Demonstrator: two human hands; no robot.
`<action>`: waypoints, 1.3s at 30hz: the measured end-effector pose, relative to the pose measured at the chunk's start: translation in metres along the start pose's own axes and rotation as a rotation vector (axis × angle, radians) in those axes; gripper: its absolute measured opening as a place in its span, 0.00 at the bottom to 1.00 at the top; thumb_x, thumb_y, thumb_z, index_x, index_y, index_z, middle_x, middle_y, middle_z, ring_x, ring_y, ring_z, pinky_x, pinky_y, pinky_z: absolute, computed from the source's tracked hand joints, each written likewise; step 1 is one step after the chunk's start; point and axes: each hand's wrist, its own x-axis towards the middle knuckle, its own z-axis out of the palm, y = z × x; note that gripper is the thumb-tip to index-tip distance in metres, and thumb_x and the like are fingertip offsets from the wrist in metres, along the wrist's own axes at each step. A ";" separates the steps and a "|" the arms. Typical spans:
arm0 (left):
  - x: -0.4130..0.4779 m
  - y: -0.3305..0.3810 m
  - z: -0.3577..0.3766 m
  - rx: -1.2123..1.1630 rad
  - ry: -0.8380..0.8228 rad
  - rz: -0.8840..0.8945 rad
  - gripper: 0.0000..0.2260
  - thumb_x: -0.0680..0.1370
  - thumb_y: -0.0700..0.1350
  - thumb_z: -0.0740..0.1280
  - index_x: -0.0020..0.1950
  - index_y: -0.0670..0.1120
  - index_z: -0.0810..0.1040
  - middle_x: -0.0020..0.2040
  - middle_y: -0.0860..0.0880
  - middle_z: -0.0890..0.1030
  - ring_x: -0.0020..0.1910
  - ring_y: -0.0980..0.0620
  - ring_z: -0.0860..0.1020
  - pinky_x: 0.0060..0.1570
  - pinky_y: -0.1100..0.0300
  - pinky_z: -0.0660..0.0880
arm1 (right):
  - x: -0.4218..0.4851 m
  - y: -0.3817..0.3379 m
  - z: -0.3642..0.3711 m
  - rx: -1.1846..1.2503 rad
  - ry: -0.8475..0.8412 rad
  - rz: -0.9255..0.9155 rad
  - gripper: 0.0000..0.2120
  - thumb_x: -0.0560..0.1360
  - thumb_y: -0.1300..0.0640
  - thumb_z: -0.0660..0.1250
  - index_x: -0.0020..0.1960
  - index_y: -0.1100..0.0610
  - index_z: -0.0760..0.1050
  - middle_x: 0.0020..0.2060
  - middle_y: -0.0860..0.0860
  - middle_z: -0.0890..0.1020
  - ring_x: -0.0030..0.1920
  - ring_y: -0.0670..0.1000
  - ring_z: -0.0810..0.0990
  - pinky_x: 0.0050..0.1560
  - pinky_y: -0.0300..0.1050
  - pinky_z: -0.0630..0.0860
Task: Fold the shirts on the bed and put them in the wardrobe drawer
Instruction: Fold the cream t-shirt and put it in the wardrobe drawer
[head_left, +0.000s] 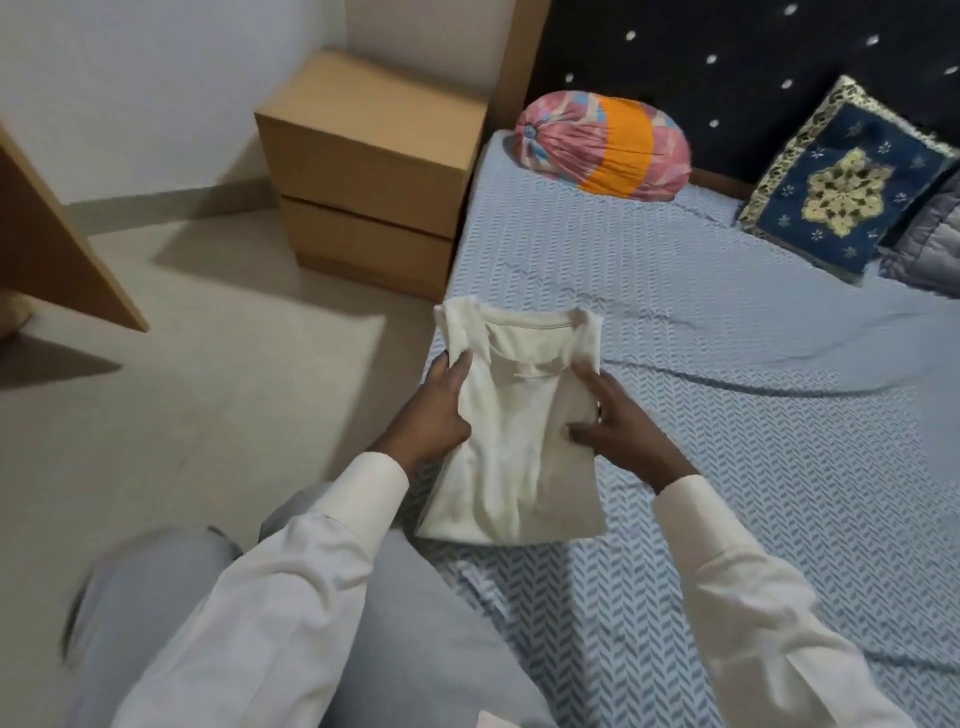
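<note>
A cream shirt (519, 447), folded into a narrow rectangle with its collar at the far end, lies near the left edge of the bed (753, 415). My left hand (441, 405) grips the shirt's left side, thumb on top and fingers under the fabric. On the shirt's right side my right hand (618, 421) holds the fabric, thumb across the top. Both of my sleeves are cream coloured.
A wooden two-drawer bedside cabinet (374, 171) stands left of the bed, both drawers closed. A pink and orange bolster (608, 145), a blue embroidered cushion (841, 202) and a grey quilt (930, 244) lie at the headboard. A wooden panel (57, 249) stands at the far left on the floor.
</note>
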 end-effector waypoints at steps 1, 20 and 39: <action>0.002 -0.009 -0.007 -0.029 0.005 -0.005 0.42 0.69 0.30 0.64 0.79 0.48 0.54 0.78 0.48 0.54 0.73 0.47 0.64 0.67 0.54 0.70 | 0.006 -0.006 0.006 -0.021 -0.002 -0.010 0.43 0.70 0.65 0.74 0.79 0.48 0.57 0.69 0.50 0.65 0.66 0.55 0.72 0.50 0.54 0.82; -0.077 0.068 -0.309 0.191 0.176 -0.189 0.43 0.73 0.34 0.61 0.79 0.58 0.43 0.80 0.52 0.46 0.71 0.46 0.66 0.46 0.58 0.72 | 0.051 -0.346 0.038 -0.173 -0.027 -0.155 0.41 0.71 0.66 0.70 0.79 0.50 0.57 0.73 0.51 0.62 0.67 0.50 0.68 0.60 0.36 0.66; -0.203 0.125 -0.588 0.146 0.622 -0.334 0.42 0.74 0.33 0.61 0.79 0.58 0.44 0.80 0.53 0.45 0.77 0.51 0.56 0.57 0.65 0.67 | 0.087 -0.680 0.095 -0.153 -0.293 -0.613 0.39 0.73 0.60 0.72 0.79 0.50 0.56 0.74 0.48 0.63 0.66 0.48 0.69 0.58 0.34 0.66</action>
